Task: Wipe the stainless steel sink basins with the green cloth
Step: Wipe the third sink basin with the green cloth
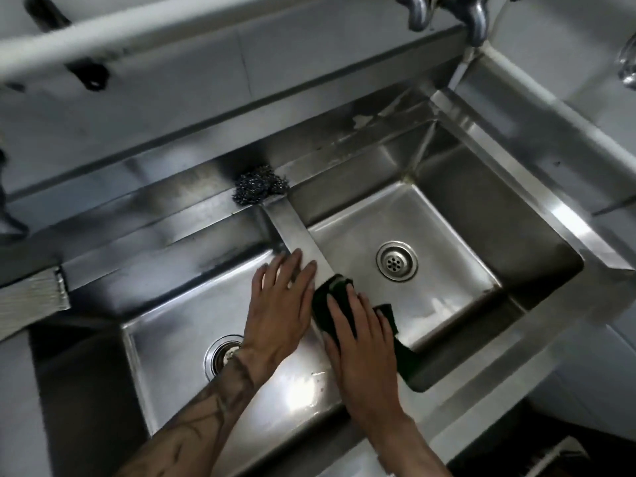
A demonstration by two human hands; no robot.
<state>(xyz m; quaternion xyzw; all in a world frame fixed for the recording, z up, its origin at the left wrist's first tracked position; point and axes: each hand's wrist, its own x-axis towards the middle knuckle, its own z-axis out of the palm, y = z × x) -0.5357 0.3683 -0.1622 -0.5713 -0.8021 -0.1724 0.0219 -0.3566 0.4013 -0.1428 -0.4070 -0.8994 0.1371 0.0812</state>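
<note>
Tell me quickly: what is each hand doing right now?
Left hand: open, flat on the divider, holding nothing.
Right hand: open, pressing the green cloth onto the divider.

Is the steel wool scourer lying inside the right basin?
No, the steel wool scourer sits on the back ledge at the far end of the divider, outside the right basin.

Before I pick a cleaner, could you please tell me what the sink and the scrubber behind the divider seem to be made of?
Sink: apparently stainless steel, brushed, with bright streaky reflections. Scrubber: probably steel wool, a tangle of shiny grey coils.
</note>
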